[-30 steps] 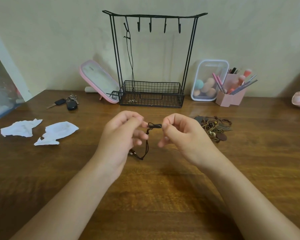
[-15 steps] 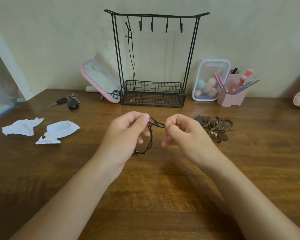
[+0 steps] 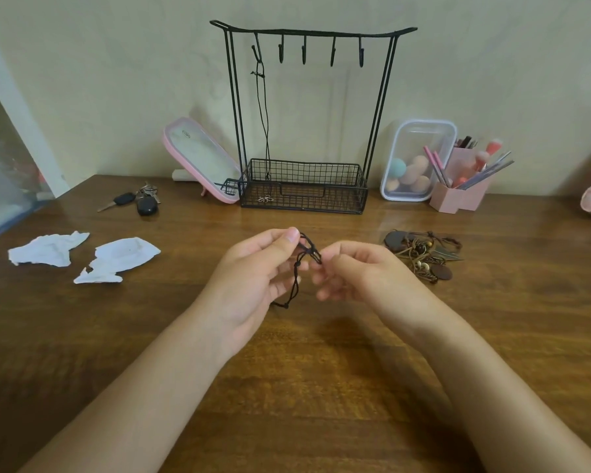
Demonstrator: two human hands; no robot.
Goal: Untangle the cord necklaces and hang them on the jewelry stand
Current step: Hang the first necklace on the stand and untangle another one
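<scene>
A thin black cord necklace (image 3: 298, 272) is held above the wooden table between both hands. My left hand (image 3: 253, 278) pinches its upper end between thumb and fingers. My right hand (image 3: 359, 271) pinches the same bunched loops from the right. The rest of the cord dangles down beside my left palm. At the back stands the black wire jewelry stand (image 3: 307, 114) with a basket base; one cord necklace (image 3: 264, 131) hangs from its leftmost hook, its pendant in the basket. A tangle of brown cord necklaces (image 3: 423, 256) lies on the table right of my hands.
Two crumpled white papers (image 3: 82, 254) lie at the left, keys (image 3: 137, 201) behind them. A pink-framed mirror (image 3: 198, 158) leans left of the stand. A clear box of sponges (image 3: 413, 162) and a pink brush holder (image 3: 461, 189) stand at the right.
Both hands have drawn a little closer together and my left thumb has risen; the cord between them has bunched into small loops and the dangling part has shifted.
</scene>
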